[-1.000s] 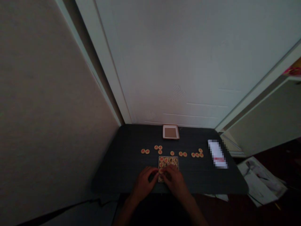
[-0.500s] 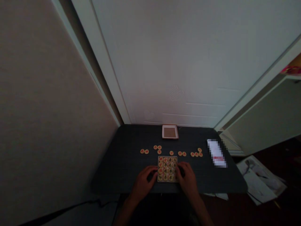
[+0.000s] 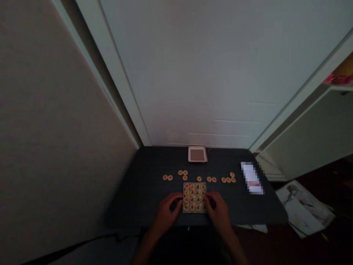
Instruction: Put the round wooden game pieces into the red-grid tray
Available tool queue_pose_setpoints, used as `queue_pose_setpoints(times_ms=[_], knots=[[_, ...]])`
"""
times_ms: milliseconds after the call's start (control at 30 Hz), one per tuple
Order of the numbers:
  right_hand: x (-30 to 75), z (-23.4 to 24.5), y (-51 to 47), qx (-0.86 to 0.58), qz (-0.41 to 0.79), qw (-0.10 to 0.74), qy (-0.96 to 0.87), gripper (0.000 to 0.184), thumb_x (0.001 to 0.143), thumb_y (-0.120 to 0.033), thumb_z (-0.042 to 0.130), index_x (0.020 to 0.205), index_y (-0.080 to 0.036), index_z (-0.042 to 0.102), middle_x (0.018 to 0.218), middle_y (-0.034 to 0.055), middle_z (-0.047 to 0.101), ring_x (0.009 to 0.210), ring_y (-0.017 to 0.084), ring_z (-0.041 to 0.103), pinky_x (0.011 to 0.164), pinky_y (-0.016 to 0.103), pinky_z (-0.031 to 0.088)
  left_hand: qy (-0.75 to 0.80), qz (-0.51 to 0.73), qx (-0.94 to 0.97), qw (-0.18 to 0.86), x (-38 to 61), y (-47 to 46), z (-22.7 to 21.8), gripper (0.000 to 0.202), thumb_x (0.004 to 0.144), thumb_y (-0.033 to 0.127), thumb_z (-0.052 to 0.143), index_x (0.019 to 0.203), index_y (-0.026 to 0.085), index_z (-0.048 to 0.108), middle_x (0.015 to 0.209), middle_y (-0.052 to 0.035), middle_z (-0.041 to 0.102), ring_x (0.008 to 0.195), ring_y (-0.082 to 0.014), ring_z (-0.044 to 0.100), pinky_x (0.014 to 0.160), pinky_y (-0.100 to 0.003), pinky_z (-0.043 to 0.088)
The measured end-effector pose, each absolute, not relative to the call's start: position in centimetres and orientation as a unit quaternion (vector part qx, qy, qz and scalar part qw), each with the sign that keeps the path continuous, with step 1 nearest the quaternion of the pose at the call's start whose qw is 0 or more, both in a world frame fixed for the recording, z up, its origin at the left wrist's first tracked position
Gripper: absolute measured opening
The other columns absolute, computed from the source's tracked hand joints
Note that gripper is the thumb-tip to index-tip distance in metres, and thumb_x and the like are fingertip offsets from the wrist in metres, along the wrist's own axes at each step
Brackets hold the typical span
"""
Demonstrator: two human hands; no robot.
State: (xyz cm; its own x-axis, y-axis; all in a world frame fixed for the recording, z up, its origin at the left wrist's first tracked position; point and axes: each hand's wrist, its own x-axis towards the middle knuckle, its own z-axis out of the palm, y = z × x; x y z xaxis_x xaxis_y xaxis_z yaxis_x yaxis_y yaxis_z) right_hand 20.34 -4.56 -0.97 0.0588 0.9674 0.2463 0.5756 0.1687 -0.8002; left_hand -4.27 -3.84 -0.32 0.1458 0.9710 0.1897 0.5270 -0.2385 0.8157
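A shallow square box [image 3: 194, 212] of round Chinese chess pieces lies near the front of the dark table. Its pieces stand in rows, with red characters mostly on the left and dark ones elsewhere. At the box's left side, my left hand [image 3: 166, 211] has its fingers and thumb curled against the edge. My right hand [image 3: 219, 209] grips the opposite edge, its thumb lying over part of the right column and hiding some pieces there. Beyond the box, several loose red-marked chess pieces [image 3: 180, 172] are spread in small groups across the table.
The shallow box lid [image 3: 198, 148] sits at the table's back edge, by a white panel [image 3: 176, 73]. A pixelated bright phone-like object [image 3: 253, 178] lies at the right. Papers [image 3: 306, 209] are on the floor to the right; a beige wall [image 3: 55, 129] borders the left.
The whole view has shifted slightly, so everything sits a little further left. Both hands stay at the sides of the box, and the pieces look unmoved.
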Motion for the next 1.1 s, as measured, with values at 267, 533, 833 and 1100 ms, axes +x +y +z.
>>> queue_pose_setpoints(times_ms=[267,533,833,1100], knots=[[21.8,-1.4,-4.2,-0.616,0.226,0.426,-0.623,0.025,0.096,-0.039,0.055,0.098,-0.022,0.073,0.093,0.0075,0.073,0.084,0.022,0.069,0.074,0.031,0.055,0.547,0.382,0.704,0.242,-5.1,-0.4,1.5,0.021,0.094,0.033,0.057,0.109,0.026,0.070,0.110,-0.0041,0.074,0.091,-0.0192,0.071,0.078,-0.031,0.058],[22.3,-2.1,-4.2,-0.618,0.217,0.453,-0.605,0.028,0.096,-0.041,0.054,0.096,-0.021,0.073,0.091,0.0082,0.073,0.082,0.022,0.069,0.073,0.031,0.055,0.555,0.292,0.773,0.092,-6.6,4.9,2.1,0.026,0.091,0.027,0.059,0.117,0.027,0.065,0.116,-0.0061,0.072,0.106,-0.0267,0.064,0.093,-0.044,0.051],[22.4,-2.3,-4.1,-0.615,0.217,0.461,-0.602,0.028,0.096,-0.042,0.054,0.095,-0.021,0.073,0.091,0.0085,0.073,0.082,0.022,0.069,0.073,0.032,0.055,0.595,0.253,0.760,0.068,-10.4,5.1,0.5,0.033,0.090,0.037,0.061,0.120,0.023,0.063,0.123,-0.0103,0.068,0.112,-0.0323,0.061,0.096,-0.049,0.048],[22.4,-2.1,-4.2,-0.614,0.215,0.459,-0.606,0.026,0.095,-0.040,0.055,0.097,-0.021,0.073,0.091,0.0082,0.074,0.082,0.022,0.069,0.072,0.031,0.055,0.583,0.257,0.760,0.131,-11.5,4.9,-0.6,0.032,0.090,0.037,0.061,0.119,0.022,0.063,0.121,-0.0088,0.067,0.112,-0.0286,0.061,0.100,-0.046,0.049]])
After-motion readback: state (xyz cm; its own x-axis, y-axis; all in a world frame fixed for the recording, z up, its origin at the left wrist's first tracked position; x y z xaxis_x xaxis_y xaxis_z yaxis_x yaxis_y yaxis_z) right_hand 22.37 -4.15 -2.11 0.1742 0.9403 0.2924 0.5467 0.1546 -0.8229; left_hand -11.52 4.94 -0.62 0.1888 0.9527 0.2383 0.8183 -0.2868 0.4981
